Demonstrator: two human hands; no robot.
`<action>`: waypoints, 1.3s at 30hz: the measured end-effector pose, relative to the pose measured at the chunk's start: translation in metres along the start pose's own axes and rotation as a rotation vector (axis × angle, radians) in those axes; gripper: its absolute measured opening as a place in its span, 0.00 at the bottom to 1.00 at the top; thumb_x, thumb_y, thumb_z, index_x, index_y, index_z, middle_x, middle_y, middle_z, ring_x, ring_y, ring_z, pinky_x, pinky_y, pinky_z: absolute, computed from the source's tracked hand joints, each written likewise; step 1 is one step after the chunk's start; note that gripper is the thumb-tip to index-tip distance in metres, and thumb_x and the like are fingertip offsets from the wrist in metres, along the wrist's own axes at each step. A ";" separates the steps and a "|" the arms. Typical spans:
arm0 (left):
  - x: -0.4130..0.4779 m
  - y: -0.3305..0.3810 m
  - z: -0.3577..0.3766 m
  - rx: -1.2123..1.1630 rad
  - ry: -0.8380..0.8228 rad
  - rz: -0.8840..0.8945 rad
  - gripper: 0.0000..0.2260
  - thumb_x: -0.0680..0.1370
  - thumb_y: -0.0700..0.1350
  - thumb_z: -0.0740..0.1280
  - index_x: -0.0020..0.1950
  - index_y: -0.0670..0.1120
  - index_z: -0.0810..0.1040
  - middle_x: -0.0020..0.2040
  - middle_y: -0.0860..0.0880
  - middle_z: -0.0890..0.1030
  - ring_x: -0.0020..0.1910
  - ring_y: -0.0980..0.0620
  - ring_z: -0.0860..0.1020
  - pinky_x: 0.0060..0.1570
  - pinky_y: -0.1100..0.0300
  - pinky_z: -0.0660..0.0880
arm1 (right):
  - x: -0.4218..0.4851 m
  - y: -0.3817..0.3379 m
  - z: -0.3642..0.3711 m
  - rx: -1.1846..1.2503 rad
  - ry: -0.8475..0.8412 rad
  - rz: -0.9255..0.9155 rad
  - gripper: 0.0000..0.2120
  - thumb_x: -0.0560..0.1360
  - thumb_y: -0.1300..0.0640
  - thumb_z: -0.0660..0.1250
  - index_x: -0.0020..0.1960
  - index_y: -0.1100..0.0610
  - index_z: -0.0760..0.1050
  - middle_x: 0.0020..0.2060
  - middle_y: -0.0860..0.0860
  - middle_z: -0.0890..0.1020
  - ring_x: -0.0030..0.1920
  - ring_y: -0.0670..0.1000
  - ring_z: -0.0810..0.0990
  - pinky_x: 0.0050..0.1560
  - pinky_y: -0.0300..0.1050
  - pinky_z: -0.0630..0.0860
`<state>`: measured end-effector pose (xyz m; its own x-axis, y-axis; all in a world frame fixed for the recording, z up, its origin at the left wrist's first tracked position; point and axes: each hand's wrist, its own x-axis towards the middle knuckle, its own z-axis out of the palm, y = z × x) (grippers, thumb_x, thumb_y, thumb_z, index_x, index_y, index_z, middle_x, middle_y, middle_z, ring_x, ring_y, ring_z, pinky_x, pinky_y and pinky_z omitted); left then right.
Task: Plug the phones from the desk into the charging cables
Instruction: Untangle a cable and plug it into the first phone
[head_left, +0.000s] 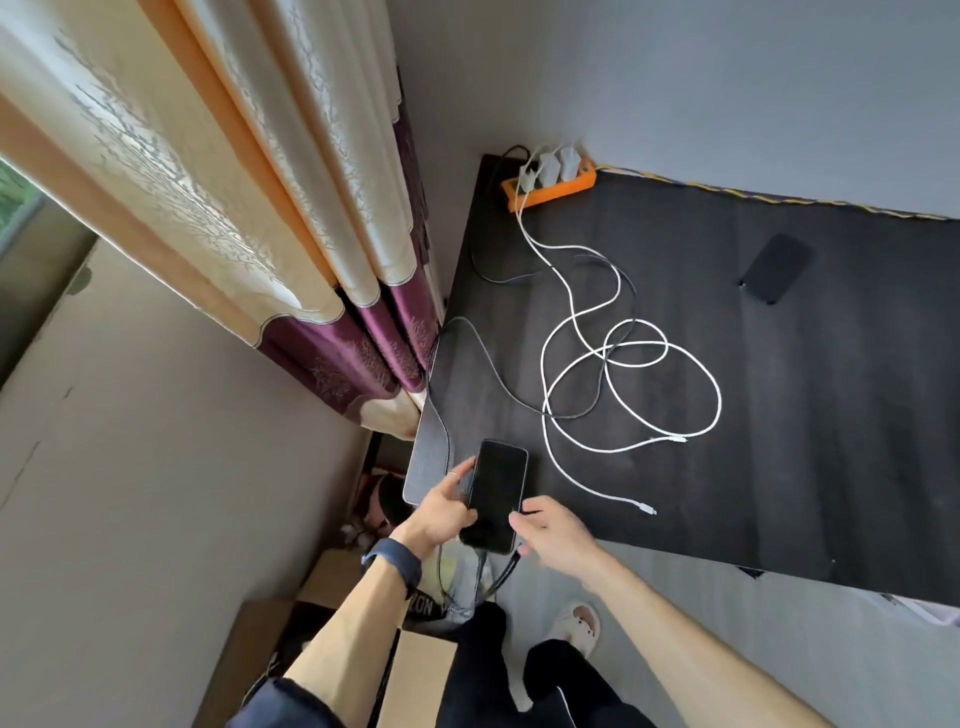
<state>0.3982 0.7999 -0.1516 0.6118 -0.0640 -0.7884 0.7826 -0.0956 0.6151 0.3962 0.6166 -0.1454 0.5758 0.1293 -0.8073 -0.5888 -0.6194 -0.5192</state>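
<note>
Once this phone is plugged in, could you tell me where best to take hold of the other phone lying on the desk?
Probably by its two long edges, from above: the second phone lies flat and alone on the dark desk, with space around it on every side.

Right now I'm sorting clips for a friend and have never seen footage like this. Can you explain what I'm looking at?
There is one picture, taken by a wide-angle camera worn on a person's head, looking down at their bare hands; no machine is involved. The left hand grips a dark phone at the edge of a dark desk, while the right hand works a dark cable at the phone's lower end. On the desk lie looped white cables, an orange power strip and a second phone.
</note>
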 end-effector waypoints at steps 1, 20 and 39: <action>0.004 0.000 0.004 0.005 -0.021 0.003 0.35 0.75 0.22 0.56 0.76 0.51 0.62 0.61 0.38 0.78 0.48 0.49 0.80 0.36 0.67 0.77 | 0.003 0.001 0.000 0.018 0.052 0.017 0.13 0.80 0.51 0.65 0.62 0.54 0.73 0.53 0.50 0.83 0.38 0.50 0.84 0.30 0.32 0.72; 0.025 -0.010 -0.008 0.664 0.461 0.157 0.33 0.78 0.49 0.68 0.80 0.45 0.58 0.70 0.42 0.68 0.68 0.40 0.66 0.68 0.51 0.64 | 0.057 -0.042 0.043 0.056 0.322 0.007 0.09 0.79 0.57 0.65 0.58 0.53 0.79 0.53 0.51 0.86 0.55 0.54 0.82 0.59 0.46 0.77; 0.052 0.000 -0.022 0.613 0.487 0.190 0.33 0.78 0.47 0.69 0.80 0.48 0.58 0.71 0.45 0.66 0.68 0.42 0.66 0.68 0.51 0.68 | 0.068 -0.044 0.034 0.020 0.024 -0.046 0.36 0.75 0.70 0.58 0.78 0.45 0.62 0.59 0.46 0.73 0.60 0.51 0.77 0.68 0.47 0.73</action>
<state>0.4320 0.8182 -0.1924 0.8203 0.2929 -0.4912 0.5442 -0.6639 0.5129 0.4421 0.6789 -0.1865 0.6160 0.1387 -0.7754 -0.5723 -0.5976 -0.5615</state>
